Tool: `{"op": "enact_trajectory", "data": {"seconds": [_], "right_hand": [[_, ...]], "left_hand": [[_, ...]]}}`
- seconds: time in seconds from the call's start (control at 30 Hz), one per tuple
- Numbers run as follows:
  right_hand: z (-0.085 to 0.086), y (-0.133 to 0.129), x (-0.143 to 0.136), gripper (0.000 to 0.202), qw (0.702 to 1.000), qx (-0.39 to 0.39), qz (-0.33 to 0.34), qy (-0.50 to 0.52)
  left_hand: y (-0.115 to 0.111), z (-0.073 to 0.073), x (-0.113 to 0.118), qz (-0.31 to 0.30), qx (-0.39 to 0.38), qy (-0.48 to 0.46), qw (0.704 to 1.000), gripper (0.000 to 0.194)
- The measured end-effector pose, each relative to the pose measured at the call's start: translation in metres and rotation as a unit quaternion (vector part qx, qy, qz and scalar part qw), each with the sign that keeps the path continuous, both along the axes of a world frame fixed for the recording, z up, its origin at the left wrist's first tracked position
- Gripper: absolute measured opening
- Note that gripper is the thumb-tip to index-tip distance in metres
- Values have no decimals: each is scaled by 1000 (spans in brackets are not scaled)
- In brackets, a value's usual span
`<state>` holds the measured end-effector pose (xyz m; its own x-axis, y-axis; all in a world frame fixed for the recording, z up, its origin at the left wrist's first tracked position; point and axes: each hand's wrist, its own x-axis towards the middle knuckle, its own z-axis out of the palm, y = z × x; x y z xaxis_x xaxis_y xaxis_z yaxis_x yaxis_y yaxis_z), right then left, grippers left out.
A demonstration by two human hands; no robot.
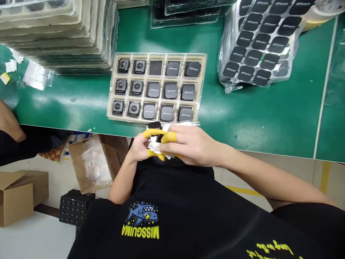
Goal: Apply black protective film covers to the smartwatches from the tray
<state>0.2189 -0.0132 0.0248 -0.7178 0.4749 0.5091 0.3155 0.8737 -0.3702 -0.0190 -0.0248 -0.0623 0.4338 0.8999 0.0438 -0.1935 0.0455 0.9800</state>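
Note:
My left hand, with yellow finger cots, is closed around a small black watch body just off the table's front edge. White cloth or paper lies against it, pinched by my right hand, which also wears yellow cots. A black square piece shows above my left fingers. Behind my hands sits a clear-and-cream compartment tray. Its two left columns hold watch bodies with round sensors up; the others hold black squares with lettering, except an empty compartment in the far row. Fingers hide much of the held watch.
Stacked trays stand at the back left, dark trays at the back. Sheets of lettered black squares lie at the right on the green table. At the left is another person's arm, above cardboard boxes.

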Motion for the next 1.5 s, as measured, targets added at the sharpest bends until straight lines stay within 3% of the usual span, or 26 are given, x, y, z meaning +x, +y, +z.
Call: {"op": "enact_trajectory", "data": {"seconds": [0.13, 0.23, 0.37, 0.5, 0.6, 0.7, 0.9, 1.03, 1.17, 1.3, 1.5], "right_hand": [[-2, 1, -14, 27, 996, 65, -54, -29], [-3, 5, -14, 30, 986, 91, -122, -72], [0, 7, 7, 26, 974, 51, -188, -112], [14, -1, 29, 12, 971, -28, -239, 2], [27, -9, 29, 9, 978, -70, -192, 29], [35, -14, 17, 14, 991, -59, -119, -17], [23, -13, -7, 32, 996, 22, -58, -56], [13, -8, -4, 29, 995, 38, -59, -69], [16, -5, 15, 29, 982, 60, -125, -130], [29, -7, 27, 15, 982, 30, -179, -43], [32, -16, 10, 18, 996, 2, -84, -39]], "left_hand": [[0, 2, 1, -2, -12, -13, 1000, 84], [-2, 1, 5, 36, -22, -34, 999, 81], [-1, 3, 4, 102, 7, -26, 994, 79], [1, 7, -2, 132, 39, -15, 990, 81], [2, 10, -1, 132, 58, -18, 989, 83], [1, 12, 3, 107, 55, -31, 992, 82], [-1, 17, 4, 69, 73, -15, 995, 74], [0, 15, 0, 76, 72, 1, 995, 80], [0, 12, -6, 121, 69, 19, 990, 83], [-2, 9, -7, 137, 62, 5, 989, 85], [-2, 9, -3, 97, 79, -19, 992, 86]]}}
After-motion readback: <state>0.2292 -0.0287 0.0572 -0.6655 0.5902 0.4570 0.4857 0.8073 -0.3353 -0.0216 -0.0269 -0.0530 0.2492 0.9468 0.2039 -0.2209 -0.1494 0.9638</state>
